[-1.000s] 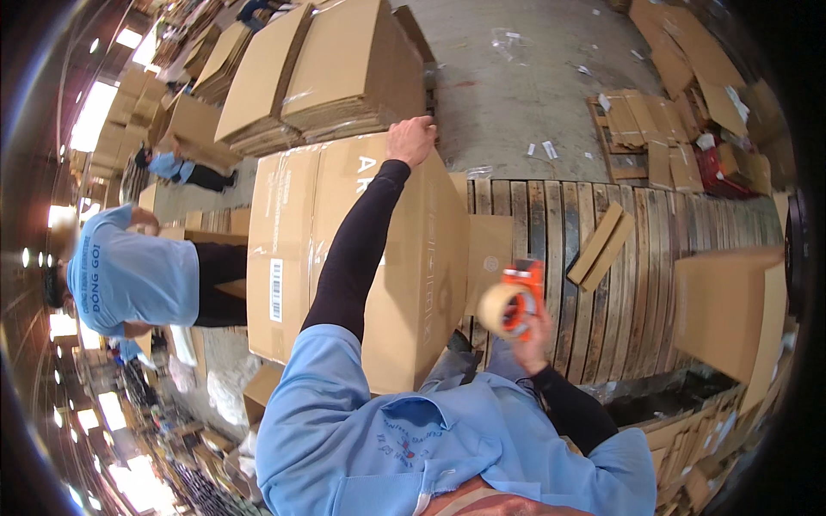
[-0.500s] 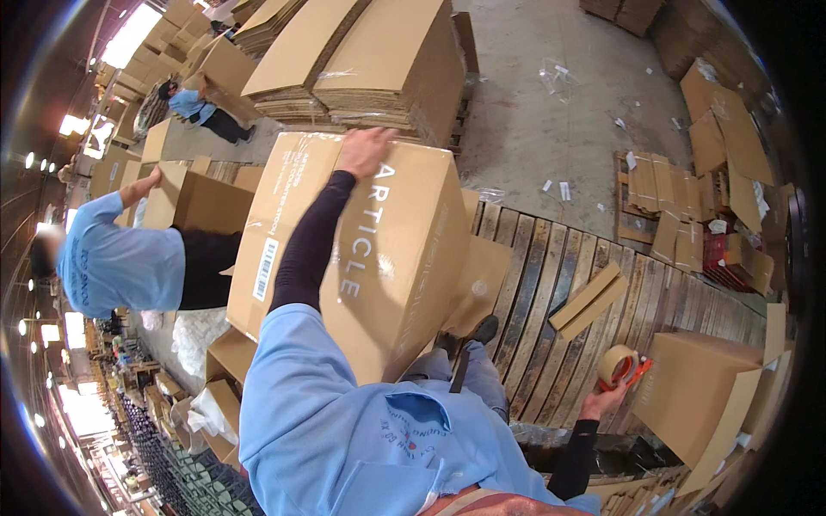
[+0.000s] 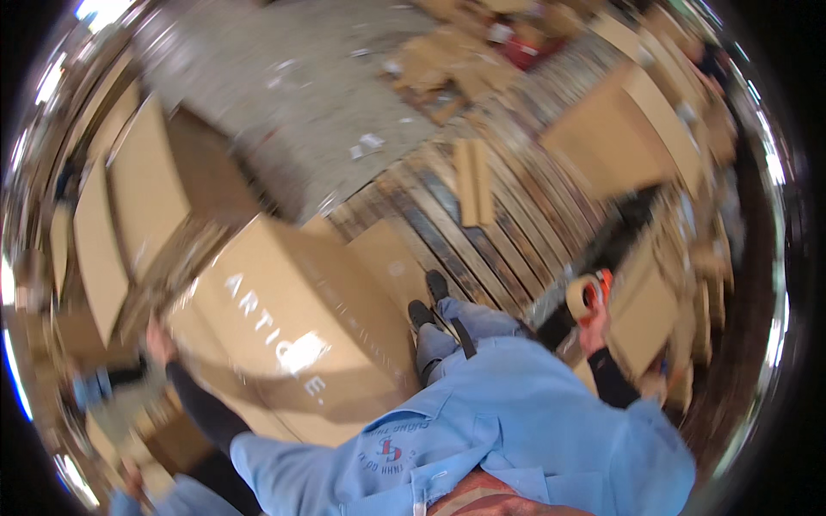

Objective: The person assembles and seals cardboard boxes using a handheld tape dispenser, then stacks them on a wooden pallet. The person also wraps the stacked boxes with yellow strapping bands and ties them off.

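Observation:
A large closed cardboard box [image 3: 284, 310] with white lettering and clear tape stands in front of me, left of the middle. My left hand [image 3: 159, 341] is at its far left corner, arm stretched out; blur smears the fingers. Off to the right, my right hand [image 3: 594, 328] is closed around an orange tape dispenser [image 3: 605, 282]. A wide roll of tan tape [image 3: 581, 297] sits on that dispenser, well apart from the box.
Stacked flat cardboard [image 3: 142, 202] rises beyond the box. Wooden slats [image 3: 516, 245] run beside my feet, with a folded cardboard strip [image 3: 473, 182] on them. Another box [image 3: 611, 133] stands far right. A co-worker's blue sleeve [image 3: 185, 499] shows at the lower left.
My view has swung to the right, so the surroundings sit further left. My left hand has slid along the box's far edge to its left corner. The tape dispenser stays in my right hand.

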Demonstrator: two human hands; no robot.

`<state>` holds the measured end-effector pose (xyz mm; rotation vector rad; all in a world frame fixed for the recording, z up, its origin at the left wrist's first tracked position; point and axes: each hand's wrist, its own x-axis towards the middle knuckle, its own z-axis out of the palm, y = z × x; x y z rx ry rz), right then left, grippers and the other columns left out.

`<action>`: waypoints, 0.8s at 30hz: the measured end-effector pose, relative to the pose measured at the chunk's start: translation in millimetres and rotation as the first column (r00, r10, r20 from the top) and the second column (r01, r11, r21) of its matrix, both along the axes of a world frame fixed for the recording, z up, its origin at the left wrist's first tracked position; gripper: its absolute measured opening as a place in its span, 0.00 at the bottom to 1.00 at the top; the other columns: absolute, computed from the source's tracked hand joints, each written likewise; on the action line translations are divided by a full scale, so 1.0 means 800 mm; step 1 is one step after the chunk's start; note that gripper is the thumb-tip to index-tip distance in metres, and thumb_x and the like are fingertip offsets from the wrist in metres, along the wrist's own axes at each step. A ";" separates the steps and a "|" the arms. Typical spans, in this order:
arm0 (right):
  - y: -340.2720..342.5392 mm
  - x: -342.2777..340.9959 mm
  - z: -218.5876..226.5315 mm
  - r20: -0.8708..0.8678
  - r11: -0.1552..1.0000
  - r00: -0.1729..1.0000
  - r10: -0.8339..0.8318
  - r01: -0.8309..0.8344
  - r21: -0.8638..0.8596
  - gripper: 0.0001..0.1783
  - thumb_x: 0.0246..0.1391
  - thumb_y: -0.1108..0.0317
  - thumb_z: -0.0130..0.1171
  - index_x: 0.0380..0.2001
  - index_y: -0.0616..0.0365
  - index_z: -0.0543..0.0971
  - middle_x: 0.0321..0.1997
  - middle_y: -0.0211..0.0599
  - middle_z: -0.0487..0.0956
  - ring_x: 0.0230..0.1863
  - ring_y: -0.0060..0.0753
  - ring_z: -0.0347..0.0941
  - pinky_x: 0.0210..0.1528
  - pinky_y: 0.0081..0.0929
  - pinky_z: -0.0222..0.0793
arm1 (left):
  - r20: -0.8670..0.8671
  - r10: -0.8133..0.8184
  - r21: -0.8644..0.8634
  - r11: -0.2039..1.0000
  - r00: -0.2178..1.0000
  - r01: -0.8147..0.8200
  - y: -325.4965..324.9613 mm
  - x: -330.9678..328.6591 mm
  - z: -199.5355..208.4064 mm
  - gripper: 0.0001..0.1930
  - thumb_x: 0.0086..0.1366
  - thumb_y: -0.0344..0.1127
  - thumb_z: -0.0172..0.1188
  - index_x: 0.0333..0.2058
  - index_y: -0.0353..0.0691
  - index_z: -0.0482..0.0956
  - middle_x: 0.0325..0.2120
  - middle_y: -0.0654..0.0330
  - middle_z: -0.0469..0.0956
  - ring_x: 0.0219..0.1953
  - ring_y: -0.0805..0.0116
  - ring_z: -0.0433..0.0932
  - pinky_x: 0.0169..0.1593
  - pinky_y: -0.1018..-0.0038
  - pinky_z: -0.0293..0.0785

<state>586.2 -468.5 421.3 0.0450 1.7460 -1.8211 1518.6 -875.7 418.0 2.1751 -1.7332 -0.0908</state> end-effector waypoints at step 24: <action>0.269 0.071 -0.165 0.455 0.788 0.652 -0.606 0.570 0.233 0.23 0.62 0.50 0.45 0.53 0.52 0.72 0.42 0.40 0.78 0.35 0.42 0.77 0.42 0.48 0.77 | 0.714 0.170 -0.065 0.982 0.679 -0.177 0.064 -0.239 0.023 0.24 0.71 0.39 0.43 0.65 0.48 0.62 0.59 0.45 0.69 0.60 0.47 0.69 0.62 0.56 0.65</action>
